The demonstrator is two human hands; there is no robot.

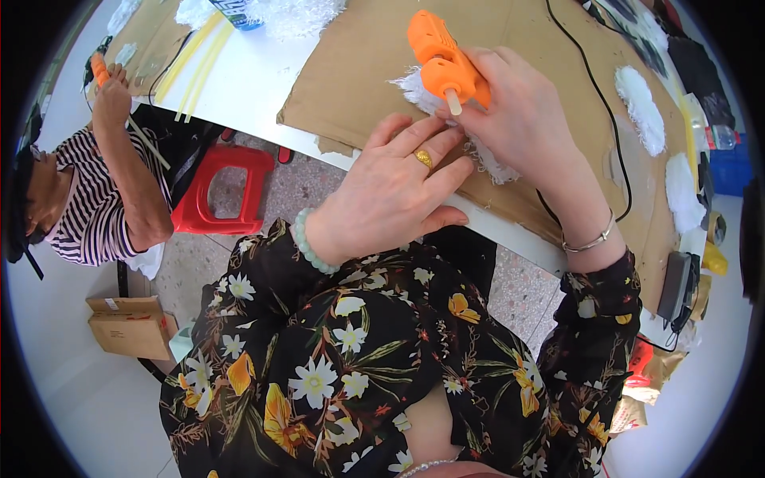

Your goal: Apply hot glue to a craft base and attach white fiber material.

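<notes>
My right hand (522,111) is wrapped round an orange hot glue gun (448,65), held over the cardboard. A pale glue stick (453,101) juts out of the gun's near end. Under both hands lies a white shaggy fabric piece (413,86) with frayed edges; its middle is hidden by the fingers. My left hand (382,191) reaches over its near side, fingers stretched out and slightly apart, tips touching or close to the fabric. The left thumb points away from the other fingers, near the table edge. The gun's nozzle cannot be made out clearly.
A brown cardboard sheet (343,76) covers much of the white table (267,95). A black cord (594,76) crosses it on the right, near white fuzzy pieces (640,107). Yellowish glue sticks (195,64) lie at left. A co-worker (111,183) sits beyond a red stool (227,191).
</notes>
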